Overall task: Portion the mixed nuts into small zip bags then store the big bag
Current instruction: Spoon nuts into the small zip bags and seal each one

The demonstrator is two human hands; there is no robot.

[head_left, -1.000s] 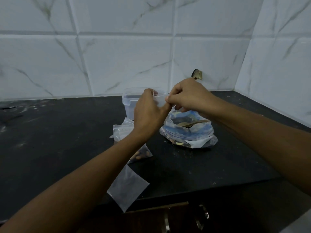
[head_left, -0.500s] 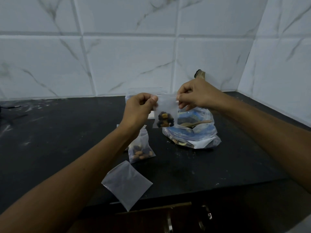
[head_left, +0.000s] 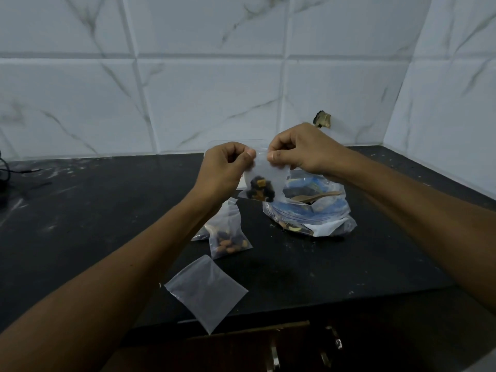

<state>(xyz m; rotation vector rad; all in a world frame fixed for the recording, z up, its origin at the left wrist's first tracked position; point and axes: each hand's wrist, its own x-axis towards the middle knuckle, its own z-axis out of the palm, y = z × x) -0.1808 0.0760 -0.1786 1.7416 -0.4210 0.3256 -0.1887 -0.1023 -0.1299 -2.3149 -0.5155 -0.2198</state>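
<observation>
A small clear zip bag with a clump of mixed nuts in its bottom hangs in the air above the black counter. My left hand pinches its top left corner and my right hand pinches its top right corner. Behind it the big bag of mixed nuts stands open on the counter with a wooden spoon lying in it. A filled small bag lies under my left wrist, with another partly hidden beside it. An empty small zip bag lies at the counter's front edge.
A clear plastic container stands behind my hands, mostly hidden. White tiled walls close the back and the right side. Dark cables lie at the far left. Cabinet handles show below the counter edge.
My hands have moved apart along the top of the small bag and lifted it clear into view; they then drew closer again on the top edge.
</observation>
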